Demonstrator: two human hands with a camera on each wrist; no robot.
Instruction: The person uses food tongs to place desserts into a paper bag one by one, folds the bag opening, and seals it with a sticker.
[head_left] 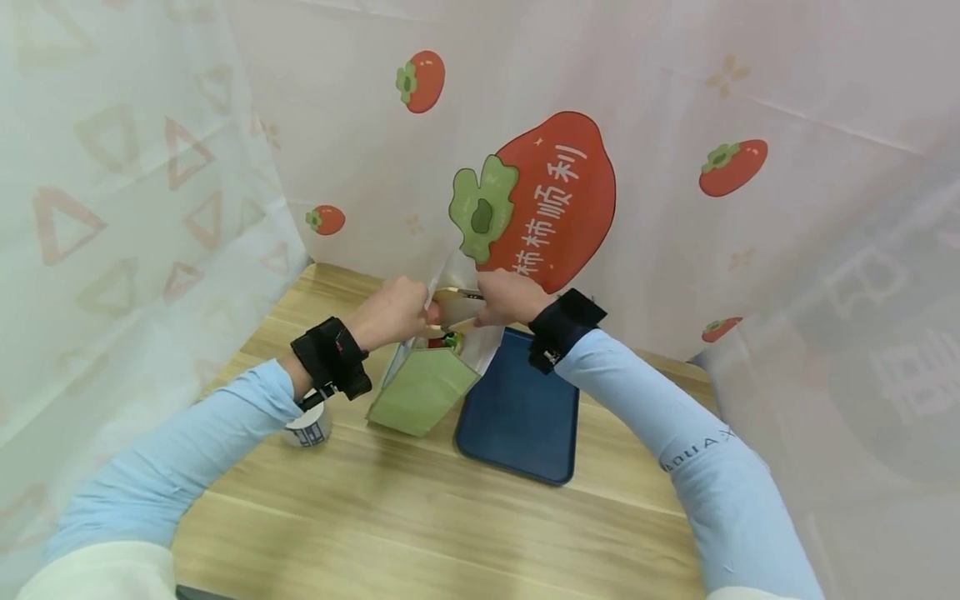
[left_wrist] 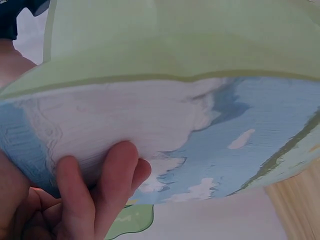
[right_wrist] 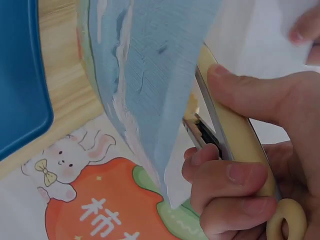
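The paper bag [head_left: 423, 387] stands on the worktop [head_left: 420, 517] with its mouth up, right under both hands; its top edge rises at 12 o'clock from the bag's body, between the two grips. The left hand [head_left: 390, 312] sits at 9 o'clock of the bag's mouth, its fingers [left_wrist: 117, 185] curled up against the bag's side and pinching the paper. The right hand [head_left: 510, 297] sits at 3 o'clock, fingers wrapped tight around a yellow cutter [right_wrist: 235, 135] whose metal blade end lies against the bag's edge. The bag is green outside, with a blue-and-white cloud print on one face and small coloured things inside. A cup [head_left: 309, 427] stands at 8 o'clock of the bag, a blue tray [head_left: 525, 417] just beside it at 3 o'clock, and a persimmon-print cloth [head_left: 547, 200] hangs beyond.
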